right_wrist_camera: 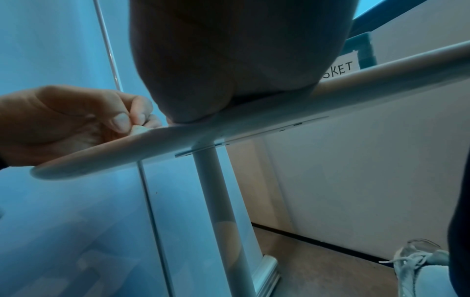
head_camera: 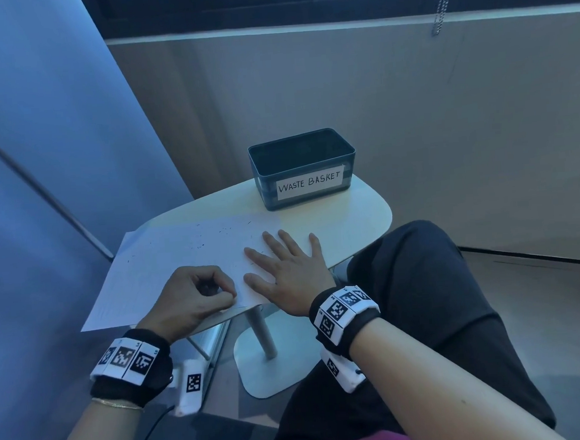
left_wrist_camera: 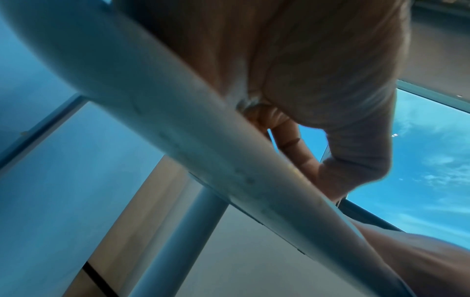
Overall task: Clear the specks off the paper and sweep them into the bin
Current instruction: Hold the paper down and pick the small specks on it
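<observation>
A white sheet of paper lies on a small white table, its left part hanging over the table's edge. Small dark specks are scattered over its far half. My right hand presses flat on the paper's right side with fingers spread; its palm fills the top of the right wrist view. My left hand is curled at the paper's near edge, thumb and fingertips pinching that edge. A dark teal bin labelled "WASTE BASKET" stands at the table's far side, looking empty.
The table stands on one white leg with a flat base. My leg in dark trousers is close against the table's right side. A blue panel rises at the left. A pale shoe rests on the floor.
</observation>
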